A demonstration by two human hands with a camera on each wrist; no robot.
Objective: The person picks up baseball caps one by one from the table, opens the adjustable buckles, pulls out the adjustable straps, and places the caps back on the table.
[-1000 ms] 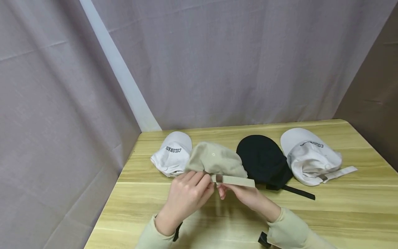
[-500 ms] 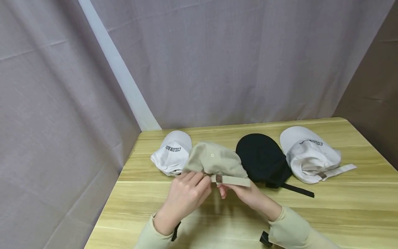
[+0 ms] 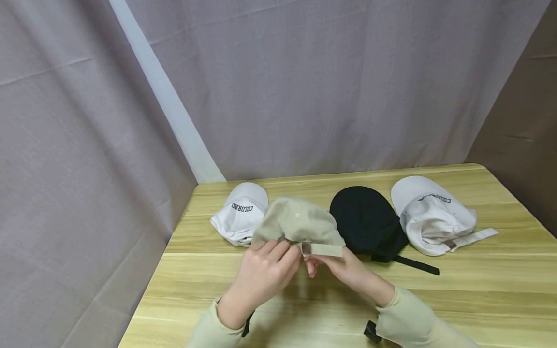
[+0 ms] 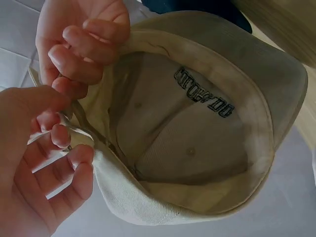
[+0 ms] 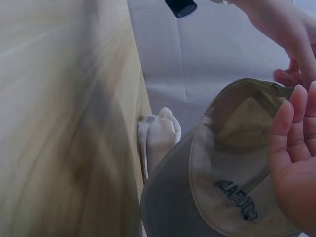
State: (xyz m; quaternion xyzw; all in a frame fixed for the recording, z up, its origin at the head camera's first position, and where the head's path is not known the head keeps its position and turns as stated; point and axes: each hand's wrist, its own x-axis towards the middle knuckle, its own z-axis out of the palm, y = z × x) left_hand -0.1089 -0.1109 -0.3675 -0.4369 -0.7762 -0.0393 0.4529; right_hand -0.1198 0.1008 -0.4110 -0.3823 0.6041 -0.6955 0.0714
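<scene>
Left hand (image 3: 270, 266): knuckles up, pinching the beige cap (image 3: 300, 220) near its strap (image 3: 326, 249).
Right hand (image 3: 348, 270): beneath the strap, gripping beside the buckle (image 3: 306, 248).
Beige cap: held over the desk (image 3: 183, 280).
Lettering: "COLORAD" on the leftmost white cap (image 3: 241, 212).
Wrist views: stitching (image 4: 203, 94) inside the beige crown, hidden from the head view.

The beige cap (image 3: 304, 223) is matt, finely ribbed cloth; at its three o'clock, the black cap (image 3: 363, 220) is matt cloth too. The counter (image 3: 500, 290) looks like smooth, lightly glossy wood.
</scene>
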